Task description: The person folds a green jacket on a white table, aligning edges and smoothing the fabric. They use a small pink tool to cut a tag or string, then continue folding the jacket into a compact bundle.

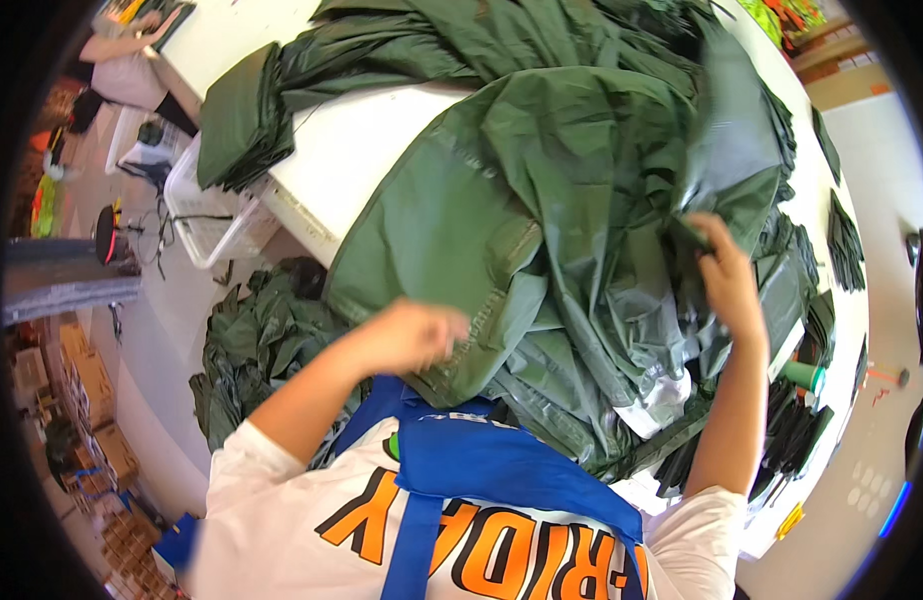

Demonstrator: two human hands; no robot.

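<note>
A dark green garment of thin, shiny coated fabric (422, 220) is spread in loose folds over the near part of the table, its rounded edge to the left. My right hand (724, 268) grips a bunched fold of it at the right, fingers curled round the cloth. Beyond that hand, a raised part of the fabric is blurred. My left hand (422, 335) is at the garment's lower left, over or against a seamed strip; motion smears its fingers, so their hold cannot be made out. A white patch (662, 405) shows among the lower folds.
A folded green stack (244, 120) lies on the white table's (347, 150) left edge, above a white basket (217, 215). More green cloth (262, 340) heaps below left. A green roll (804, 376) and dark folded pieces lie right. Another person (132, 65) works far left.
</note>
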